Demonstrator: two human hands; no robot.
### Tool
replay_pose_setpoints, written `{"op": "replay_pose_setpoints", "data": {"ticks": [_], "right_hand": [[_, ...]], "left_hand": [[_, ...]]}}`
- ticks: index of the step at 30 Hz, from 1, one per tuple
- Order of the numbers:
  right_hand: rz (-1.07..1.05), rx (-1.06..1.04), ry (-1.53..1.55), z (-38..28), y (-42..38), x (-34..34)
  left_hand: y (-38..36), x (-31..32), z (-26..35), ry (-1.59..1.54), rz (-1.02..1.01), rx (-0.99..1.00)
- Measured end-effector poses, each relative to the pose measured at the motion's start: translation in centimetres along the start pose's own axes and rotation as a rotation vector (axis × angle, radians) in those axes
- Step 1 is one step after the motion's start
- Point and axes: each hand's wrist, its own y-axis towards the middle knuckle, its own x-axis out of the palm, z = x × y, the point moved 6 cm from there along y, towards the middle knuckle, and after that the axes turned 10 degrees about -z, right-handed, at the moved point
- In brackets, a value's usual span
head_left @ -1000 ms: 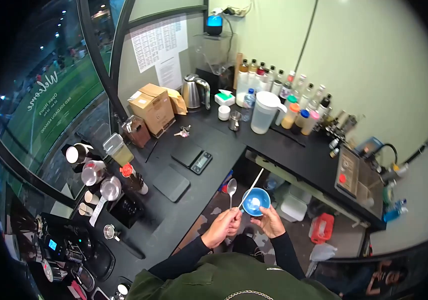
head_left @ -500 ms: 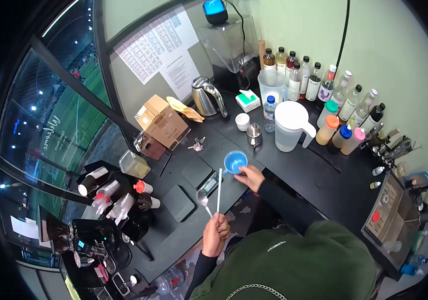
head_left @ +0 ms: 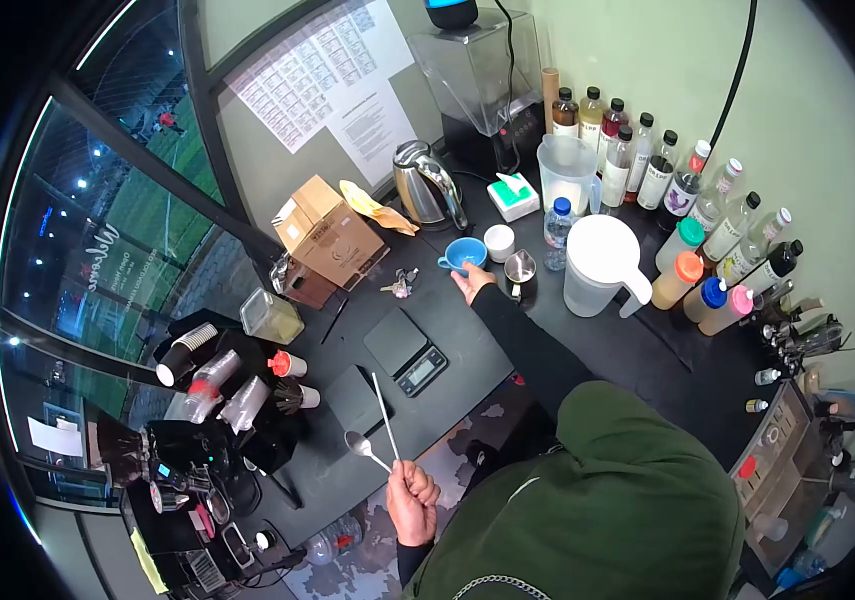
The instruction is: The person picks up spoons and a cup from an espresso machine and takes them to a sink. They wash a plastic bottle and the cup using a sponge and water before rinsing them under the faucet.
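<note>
One spoon [head_left: 359,443], one stick [head_left: 383,405] in left hand [head_left: 413,500]; right hand [head_left: 473,284] touches one cup [head_left: 465,254].

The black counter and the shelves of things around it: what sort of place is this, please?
Probably a small café or drinks bar. It has what looks like a coffee machine, a row of labelled bottles, and "Welcome" written on the window.

In the last sec or so, R hand [head_left: 470,286] moved blue cup [head_left: 465,255] from close by L hand [head_left: 412,500] w/ spoon [head_left: 359,443], out across desk [head_left: 473,335] to nr white cup [head_left: 499,243].
</note>
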Motion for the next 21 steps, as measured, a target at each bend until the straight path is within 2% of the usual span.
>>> {"op": "replay_pose_setpoints", "data": {"ticks": [2, 4, 8, 14, 16, 20, 21], "right_hand": [[0.029, -0.03, 0.002, -0.3, 0.7, -0.2], [0.2, -0.107, 0.096, -1.5, -0.8, 0.0], [0.258, -0.16, 0.201, -3.3, -1.9, 0.8], [0.309, -0.273, 0.27, -1.8, -1.5, -0.3], [0.159, -0.215, 0.144, -1.1, -2.6, -0.3], [0.07, -0.085, -0.301, 0.8, -8.6, -2.3], [-0.068, -0.118, -0.426, 1.8, -10.9, -3.1]], "left_hand": [[0.1, -0.2, 0.7, 0.008, 0.014, 0.014], [0.4, -0.7, 0.9, 0.017, -0.008, -0.009], [0.9, -1.8, 2.4, 0.08, -0.077, -0.061], [1.7, -4.9, 5.4, 0.195, -0.16, -0.115], [2.3, -5.8, 6.1, 0.22, -0.172, -0.149], [4.5, -7.3, 5.8, 0.273, -0.272, -0.235], [5.2, -7.7, 5.4, 0.287, -0.287, -0.273]]}}
